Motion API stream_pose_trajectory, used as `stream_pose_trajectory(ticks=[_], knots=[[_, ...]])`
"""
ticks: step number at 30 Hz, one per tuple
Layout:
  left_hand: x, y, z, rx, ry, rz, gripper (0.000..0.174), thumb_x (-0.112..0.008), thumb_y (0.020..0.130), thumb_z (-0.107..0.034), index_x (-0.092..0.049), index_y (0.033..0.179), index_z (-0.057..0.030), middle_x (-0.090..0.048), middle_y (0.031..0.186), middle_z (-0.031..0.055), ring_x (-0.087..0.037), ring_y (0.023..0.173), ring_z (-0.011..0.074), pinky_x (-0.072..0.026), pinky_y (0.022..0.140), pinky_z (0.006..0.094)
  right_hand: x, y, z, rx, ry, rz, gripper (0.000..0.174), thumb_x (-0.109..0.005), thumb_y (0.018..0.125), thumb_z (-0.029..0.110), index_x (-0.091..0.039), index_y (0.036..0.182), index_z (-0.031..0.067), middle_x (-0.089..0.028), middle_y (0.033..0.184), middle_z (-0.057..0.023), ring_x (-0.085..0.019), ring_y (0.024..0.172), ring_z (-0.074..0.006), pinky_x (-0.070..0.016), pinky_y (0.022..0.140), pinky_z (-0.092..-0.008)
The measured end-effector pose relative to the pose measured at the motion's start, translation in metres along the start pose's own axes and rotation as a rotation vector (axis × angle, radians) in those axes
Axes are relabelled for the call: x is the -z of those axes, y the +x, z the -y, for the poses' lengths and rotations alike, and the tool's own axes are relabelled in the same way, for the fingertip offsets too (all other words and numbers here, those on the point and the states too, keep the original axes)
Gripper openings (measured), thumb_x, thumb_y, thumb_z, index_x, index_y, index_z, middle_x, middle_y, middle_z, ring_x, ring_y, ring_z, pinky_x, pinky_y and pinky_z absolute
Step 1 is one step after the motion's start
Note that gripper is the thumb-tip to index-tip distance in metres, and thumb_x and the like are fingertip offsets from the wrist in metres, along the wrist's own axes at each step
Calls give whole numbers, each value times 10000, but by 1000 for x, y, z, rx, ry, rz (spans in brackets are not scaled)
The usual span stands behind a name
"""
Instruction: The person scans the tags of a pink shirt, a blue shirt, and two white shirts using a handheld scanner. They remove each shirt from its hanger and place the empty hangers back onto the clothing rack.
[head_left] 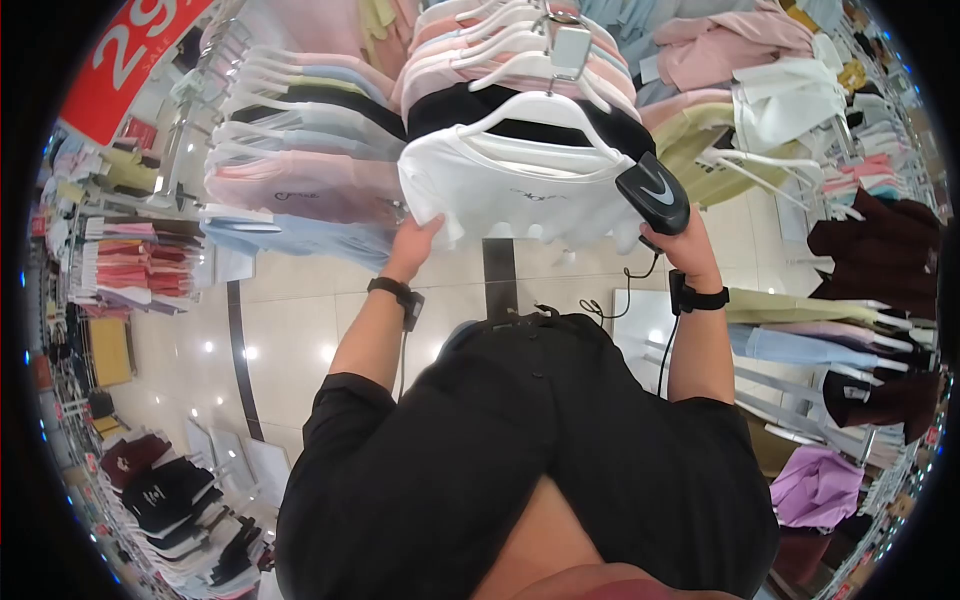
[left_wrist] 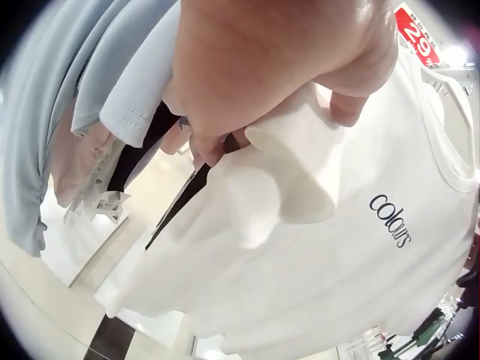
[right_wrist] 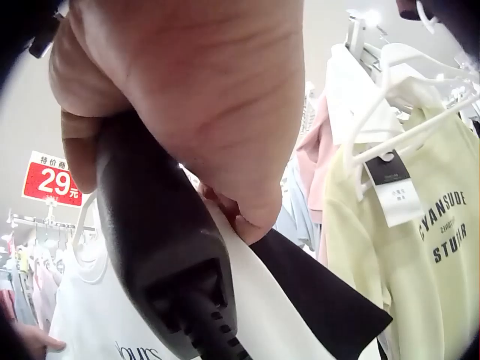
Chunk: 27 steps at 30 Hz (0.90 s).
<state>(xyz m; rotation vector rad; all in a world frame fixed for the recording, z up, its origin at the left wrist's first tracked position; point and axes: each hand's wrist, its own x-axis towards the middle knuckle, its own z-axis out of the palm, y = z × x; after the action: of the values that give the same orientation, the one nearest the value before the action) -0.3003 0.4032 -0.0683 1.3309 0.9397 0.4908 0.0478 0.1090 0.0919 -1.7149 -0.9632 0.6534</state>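
Observation:
A white shirt with small dark lettering hangs on a white hanger at the front of a rack. The left hand pinches its sleeve at the left edge; in the left wrist view, that hand has thumb and fingers on the white cloth. The right hand grips a black corded handheld device at the shirt's right side. From the right wrist view, the hand wraps the device, with fingertips at the white and black cloth behind it.
More hanging garments stand to the left, and a yellow-green shirt hangs at the right. A red price sign is at the upper left. The device's cable runs down over the tiled floor. Folded and hung clothes line both sides.

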Motion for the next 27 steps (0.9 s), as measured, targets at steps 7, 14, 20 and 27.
stream_pose_trajectory(ticks=[7,14,20,27], knots=[[-6,-18,7,-41,-25,42,680,-775,957,-290,-471,1471,34,-610,1428,145,-593,1278,234,-431,1113,364,-11,-43,-23,-79,239,-23,538,-861,783,46,-666,1283,14,-715,1148,-15,-611,1015,-110,-510,935,-310],[-33,-47,95,218,547,-54,848,-827,889,-376,-430,1522,25,-574,1442,237,-578,1316,333,-465,1105,401,-26,-73,-26,-69,201,65,591,-874,779,65,-638,1317,1,-720,1179,-45,-630,1053,-131,-521,964,-330],[-160,-85,3,-258,712,321,757,-806,871,-447,-559,1391,44,-589,1403,269,-571,1301,418,-480,1082,454,-28,-86,4,-29,241,226,698,-856,761,22,-583,1403,-8,-705,1219,-62,-621,1086,-136,-509,978,-322],[-234,-80,-18,-230,682,263,213,-678,971,-258,-686,993,-46,-704,891,176,-684,862,386,-543,814,462,4,-100,-3,-67,256,312,882,-815,682,3,-485,1500,-13,-610,1425,-117,-568,1314,-205,-408,1149,-343]])
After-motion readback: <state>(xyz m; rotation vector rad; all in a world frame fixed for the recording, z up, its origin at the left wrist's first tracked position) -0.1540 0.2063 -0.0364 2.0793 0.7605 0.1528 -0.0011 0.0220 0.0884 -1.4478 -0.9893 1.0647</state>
